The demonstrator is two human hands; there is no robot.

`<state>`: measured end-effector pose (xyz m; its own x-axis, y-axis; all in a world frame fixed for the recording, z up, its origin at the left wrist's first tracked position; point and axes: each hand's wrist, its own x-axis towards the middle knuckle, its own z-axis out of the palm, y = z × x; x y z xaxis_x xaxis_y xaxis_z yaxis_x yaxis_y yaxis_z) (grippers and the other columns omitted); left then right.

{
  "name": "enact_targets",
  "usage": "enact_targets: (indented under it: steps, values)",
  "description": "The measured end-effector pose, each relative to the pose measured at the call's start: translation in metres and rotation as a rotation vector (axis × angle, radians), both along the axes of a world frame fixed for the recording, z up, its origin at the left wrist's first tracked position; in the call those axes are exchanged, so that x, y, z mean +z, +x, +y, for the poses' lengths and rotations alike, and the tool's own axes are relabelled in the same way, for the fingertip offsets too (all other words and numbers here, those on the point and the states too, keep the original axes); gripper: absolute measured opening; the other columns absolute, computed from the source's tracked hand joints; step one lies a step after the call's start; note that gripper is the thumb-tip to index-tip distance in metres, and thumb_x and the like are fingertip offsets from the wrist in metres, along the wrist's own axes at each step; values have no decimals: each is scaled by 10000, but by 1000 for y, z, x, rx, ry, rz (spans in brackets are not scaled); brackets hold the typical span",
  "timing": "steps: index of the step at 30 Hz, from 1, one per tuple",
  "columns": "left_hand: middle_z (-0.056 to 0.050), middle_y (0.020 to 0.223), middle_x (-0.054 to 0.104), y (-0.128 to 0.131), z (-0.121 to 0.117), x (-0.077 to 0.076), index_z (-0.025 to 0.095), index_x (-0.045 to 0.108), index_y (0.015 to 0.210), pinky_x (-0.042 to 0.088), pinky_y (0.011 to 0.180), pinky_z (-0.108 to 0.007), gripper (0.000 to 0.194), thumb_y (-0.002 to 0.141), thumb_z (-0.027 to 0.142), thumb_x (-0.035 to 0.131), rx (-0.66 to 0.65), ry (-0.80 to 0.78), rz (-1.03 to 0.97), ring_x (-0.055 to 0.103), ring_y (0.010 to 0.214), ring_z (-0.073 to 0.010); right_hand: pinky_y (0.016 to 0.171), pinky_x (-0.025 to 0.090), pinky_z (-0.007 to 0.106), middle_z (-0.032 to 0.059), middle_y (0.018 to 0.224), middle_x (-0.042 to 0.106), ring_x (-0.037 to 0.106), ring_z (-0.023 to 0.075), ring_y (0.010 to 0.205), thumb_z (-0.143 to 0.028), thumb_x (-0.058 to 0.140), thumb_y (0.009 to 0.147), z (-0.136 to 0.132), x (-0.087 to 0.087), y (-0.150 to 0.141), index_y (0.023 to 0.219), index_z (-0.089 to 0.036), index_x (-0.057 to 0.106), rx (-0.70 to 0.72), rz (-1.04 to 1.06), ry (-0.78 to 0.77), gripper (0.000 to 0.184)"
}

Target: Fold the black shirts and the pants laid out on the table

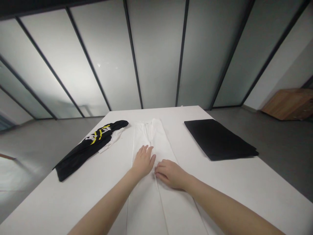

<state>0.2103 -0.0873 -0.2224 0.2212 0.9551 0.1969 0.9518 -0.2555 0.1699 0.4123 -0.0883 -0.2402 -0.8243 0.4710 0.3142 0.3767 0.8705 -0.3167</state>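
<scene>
White trousers lie lengthwise down the middle of a white table, legs side by side. My left hand rests flat on the left leg with its fingers stretched out. Beside it, my right hand lies on the cloth near the seam between the legs, its fingers curled in and pressed against the fabric. Whether those fingers pinch the cloth is hard to make out.
A black garment with yellow and white print lies on the table's left, over a small white piece. A flat folded black cloth sits at the right. Frosted glass panels stand behind the table; a wooden cabinet is far right.
</scene>
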Motion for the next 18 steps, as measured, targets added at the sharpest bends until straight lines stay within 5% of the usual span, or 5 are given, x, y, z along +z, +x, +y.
enact_targets:
  steps: [5,11,18]
  values:
    - [-204,1758,236,29,58,-20,240,319,1681,204,1238,-707,691,1071,564,352,221,-168,22,177,1612,-484,642,341,311,19,772,744,603,158,665,-234,600,987,-3,-1,2,752,-200,690,-20,-144,-20,253]
    - [-169,1773,211,40,100,-40,284,326,1686,135,1235,-744,718,1048,614,312,302,-185,42,155,1618,-478,621,290,314,-3,724,719,571,139,632,-252,610,977,-5,-2,5,702,-206,627,29,-136,-18,279]
    - [-161,1770,227,19,136,-31,299,362,1675,149,1248,-710,692,1050,595,335,306,-195,46,175,1620,-457,800,414,327,33,842,714,616,190,816,-207,606,998,-1,1,4,867,-211,695,-12,-11,7,158]
